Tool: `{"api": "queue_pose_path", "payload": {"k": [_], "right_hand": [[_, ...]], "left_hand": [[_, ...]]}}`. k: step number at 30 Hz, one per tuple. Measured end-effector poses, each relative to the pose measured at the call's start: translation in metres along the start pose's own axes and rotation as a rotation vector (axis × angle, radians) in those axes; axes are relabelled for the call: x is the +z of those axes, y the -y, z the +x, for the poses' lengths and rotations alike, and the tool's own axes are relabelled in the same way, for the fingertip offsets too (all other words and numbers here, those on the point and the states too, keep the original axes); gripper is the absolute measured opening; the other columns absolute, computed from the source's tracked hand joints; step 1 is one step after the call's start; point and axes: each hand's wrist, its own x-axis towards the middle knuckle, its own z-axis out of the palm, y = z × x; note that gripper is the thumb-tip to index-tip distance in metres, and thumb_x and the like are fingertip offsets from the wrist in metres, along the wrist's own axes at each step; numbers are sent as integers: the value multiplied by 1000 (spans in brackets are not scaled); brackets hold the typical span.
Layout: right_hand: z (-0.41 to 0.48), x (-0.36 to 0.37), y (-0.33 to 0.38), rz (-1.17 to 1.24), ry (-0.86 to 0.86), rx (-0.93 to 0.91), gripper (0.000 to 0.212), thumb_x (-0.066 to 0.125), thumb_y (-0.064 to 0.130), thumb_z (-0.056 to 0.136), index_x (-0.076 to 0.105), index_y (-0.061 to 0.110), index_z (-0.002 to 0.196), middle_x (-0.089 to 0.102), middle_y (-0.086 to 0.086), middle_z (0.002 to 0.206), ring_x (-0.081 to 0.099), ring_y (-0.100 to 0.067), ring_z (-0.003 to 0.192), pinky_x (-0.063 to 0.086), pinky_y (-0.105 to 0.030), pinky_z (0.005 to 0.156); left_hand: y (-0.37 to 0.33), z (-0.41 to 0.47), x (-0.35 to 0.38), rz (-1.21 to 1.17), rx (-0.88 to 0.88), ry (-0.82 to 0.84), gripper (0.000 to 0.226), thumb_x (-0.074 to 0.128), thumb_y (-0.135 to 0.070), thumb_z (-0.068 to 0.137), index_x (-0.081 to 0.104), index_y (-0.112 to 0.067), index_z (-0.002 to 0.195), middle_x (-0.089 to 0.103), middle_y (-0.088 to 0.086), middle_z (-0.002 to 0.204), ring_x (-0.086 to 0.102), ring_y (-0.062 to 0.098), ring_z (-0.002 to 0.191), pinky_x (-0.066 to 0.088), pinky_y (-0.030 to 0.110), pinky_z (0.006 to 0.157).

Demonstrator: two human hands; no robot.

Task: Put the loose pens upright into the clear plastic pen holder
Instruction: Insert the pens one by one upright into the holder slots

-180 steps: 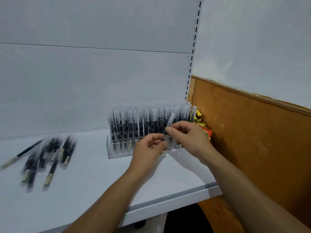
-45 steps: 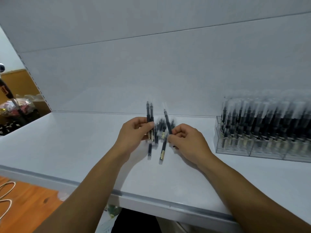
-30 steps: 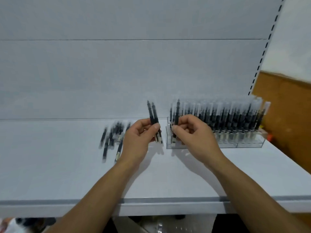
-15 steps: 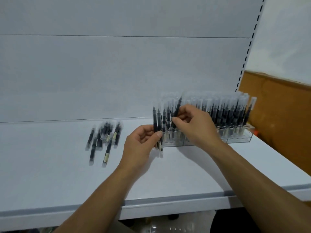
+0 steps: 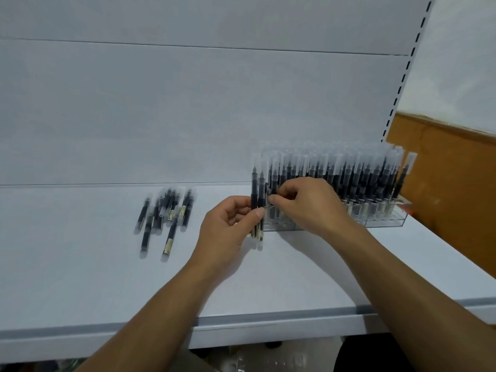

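Observation:
My left hand point(image 5: 230, 226) grips two black pens point(image 5: 257, 194) with clear caps, held upright just left of the clear plastic pen holder point(image 5: 386, 224). My right hand point(image 5: 308, 205) pinches one pen point(image 5: 271, 183) at the holder's left front end, upright among the standing pens. The holder is packed with several upright black pens. A pile of loose pens point(image 5: 166, 213) lies flat on the white shelf to the left of both hands.
The white shelf point(image 5: 80, 277) has a grey front edge and a white back panel. A brown wooden wall point(image 5: 442, 183) rises at the right, close behind the holder's right end. Something red and orange sits beside the holder's right end.
My right hand has lowered its pen from a tilt above the holder down into the left front rows. My left hand with its two pens has stayed beside the holder.

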Motion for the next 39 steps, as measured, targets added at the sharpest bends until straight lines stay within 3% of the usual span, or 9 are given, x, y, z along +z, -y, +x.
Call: {"api": "queue_pose_path", "payload": {"k": [4, 7, 10, 13, 18, 21, 25, 35, 39], "right_hand": [[-10, 0, -1, 94, -43, 5, 17, 66, 42, 89, 74, 28, 96, 63, 20, 77, 58, 2, 73, 48, -24, 67], [-22, 1, -1, 333, -171, 0, 10, 66, 39, 89, 73, 33, 87, 66, 19, 74, 60, 1, 71, 51, -23, 68], [-31, 4, 3, 554, -74, -7, 11, 67, 43, 86, 73, 34, 84, 68, 18, 74, 57, 2, 63, 47, -19, 60], [-32, 8, 4, 598, -37, -4, 4, 73, 35, 84, 74, 32, 86, 70, 19, 82, 56, 3, 62, 47, -20, 62], [-30, 4, 3, 644, -34, 15, 3, 74, 29, 84, 73, 27, 83, 69, 11, 75, 57, 0, 62, 50, -22, 61], [-20, -10, 0, 723, -173, 63, 4, 72, 28, 86, 69, 25, 84, 67, 9, 72, 59, 0, 62, 50, -19, 61], [-4, -24, -7, 650, -382, 80, 6, 70, 31, 89, 67, 27, 84, 68, 8, 79, 61, -7, 68, 51, -26, 67], [1, -13, -12, 468, -351, 24, 8, 69, 37, 89, 63, 36, 83, 64, 17, 76, 59, 1, 71, 44, -17, 66], [-2, -8, -16, 360, -254, 38, 11, 69, 38, 88, 62, 36, 81, 63, 17, 73, 57, 1, 66, 48, -21, 64]], "left_hand": [[-1, -1, 0, -1, -6, 8, 15, 75, -13, 82, 72, -15, 97, 70, 18, 99, 66, 22, 86, 55, 27, 83], [-2, -1, 1, -11, -17, 0, 16, 75, -12, 81, 72, -15, 97, 70, 18, 97, 65, 20, 85, 54, 25, 80], [-3, -2, 2, -9, -10, 22, 15, 73, -10, 82, 71, -13, 97, 71, 12, 90, 65, 18, 83, 53, 20, 75], [-4, -4, 3, 15, -1, 49, 17, 71, -8, 83, 71, -9, 100, 70, 19, 95, 65, 22, 84, 55, 23, 77], [-7, -4, 4, 23, 2, 54, 20, 71, -7, 82, 71, -8, 102, 72, 16, 95, 69, 19, 83, 55, 21, 75], [-7, -4, 4, -17, -15, 9, 19, 72, -7, 82, 70, -5, 101, 74, 14, 91, 70, 15, 79, 53, 17, 71], [-6, -4, 4, -29, -28, 20, 14, 71, -6, 83, 71, -8, 97, 74, 5, 83, 70, 13, 76, 52, 15, 67], [-10, -8, 6, -34, -25, 36, 13, 68, -2, 85, 70, -6, 97, 72, 8, 83, 68, 11, 73, 52, 14, 66], [-10, -8, 6, 1, -11, 41, 14, 69, -5, 85, 71, -10, 97, 74, 7, 84, 69, 11, 75, 52, 15, 67]]}}
